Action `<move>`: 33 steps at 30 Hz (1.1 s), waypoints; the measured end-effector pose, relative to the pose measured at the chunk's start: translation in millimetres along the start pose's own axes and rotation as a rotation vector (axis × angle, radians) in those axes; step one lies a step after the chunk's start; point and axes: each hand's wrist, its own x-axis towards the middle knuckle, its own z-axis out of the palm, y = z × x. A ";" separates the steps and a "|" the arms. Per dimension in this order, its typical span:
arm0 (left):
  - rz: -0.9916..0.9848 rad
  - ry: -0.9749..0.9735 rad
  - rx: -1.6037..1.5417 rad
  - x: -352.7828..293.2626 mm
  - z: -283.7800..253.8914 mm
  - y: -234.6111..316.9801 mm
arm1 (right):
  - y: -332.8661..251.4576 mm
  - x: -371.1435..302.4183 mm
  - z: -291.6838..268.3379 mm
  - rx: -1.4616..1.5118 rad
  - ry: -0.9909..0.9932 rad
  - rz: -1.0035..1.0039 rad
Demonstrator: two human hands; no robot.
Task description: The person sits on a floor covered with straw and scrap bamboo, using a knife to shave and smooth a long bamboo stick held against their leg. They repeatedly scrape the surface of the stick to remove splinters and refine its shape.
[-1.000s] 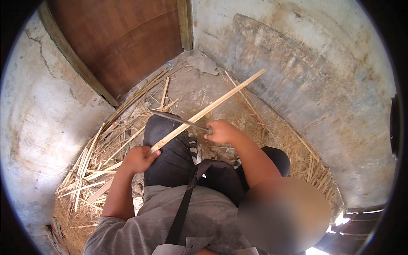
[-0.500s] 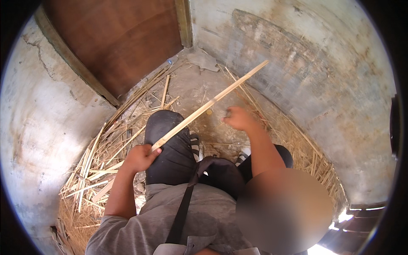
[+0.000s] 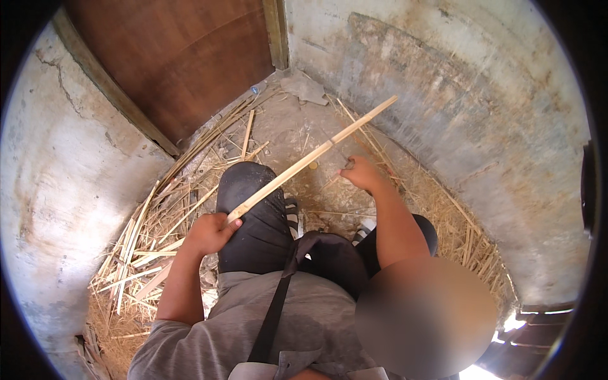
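The left hand (image 3: 214,234) pinches a pale strip (image 3: 294,167); the right hand (image 3: 361,174) clasps a knife (image 3: 349,164) (blurred).

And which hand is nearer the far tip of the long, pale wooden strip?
The right hand: it's apart from the tip, lower in the picture; the left hand holds the strip farther down.

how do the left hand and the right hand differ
The left hand grips the lower end of a pale strip; the right hand holds a thin tool. The left hand is beside the left leg, the right hand farther forward, above the floor. Both are bare.
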 end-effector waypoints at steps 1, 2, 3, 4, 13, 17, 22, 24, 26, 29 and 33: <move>0.001 -0.003 0.006 0.9 -0.5 -0.2 | 0.4 -0.2 -5.3 -0.010 -0.008 0.017; 0.002 -0.005 0.012 1.9 -1.1 -0.4 | -0.1 -0.2 -9.0 -0.020 -0.016 0.035; 0.004 0.003 0.010 2.1 -1.5 -0.9 | -3.0 -0.5 -8.9 -0.043 -0.025 -0.015; 0.005 0.009 0.007 1.9 -0.9 -1.4 | -10.6 -3.1 -6.7 -0.065 -0.035 -0.063; 0.012 0.023 0.003 0.7 3.5 -7.2 | -81.5 -31.8 21.7 -0.144 -0.379 -0.422; 0.007 0.029 -0.016 -1.2 3.4 -5.3 | -57.4 -14.4 11.7 -0.134 -0.331 -0.336; 0.007 0.024 -0.010 -1.1 -0.4 1.3 | -4.8 1.2 2.0 0.010 -0.033 -0.003; 0.003 0.025 -0.008 -0.5 -1.1 0.0 | -8.3 0.8 -3.6 0.003 -0.012 0.013; 0.001 0.029 -0.029 0.4 1.4 -2.3 | -12.7 -2.0 -2.8 -0.105 0.008 -0.091; -0.013 0.015 -0.033 0.4 0.1 -0.8 | -29.8 -10.0 6.9 -0.099 -0.109 -0.225; -0.021 0.005 0.004 0.2 -1.9 0.5 | -66.2 -26.2 21.6 -0.126 -0.304 -0.370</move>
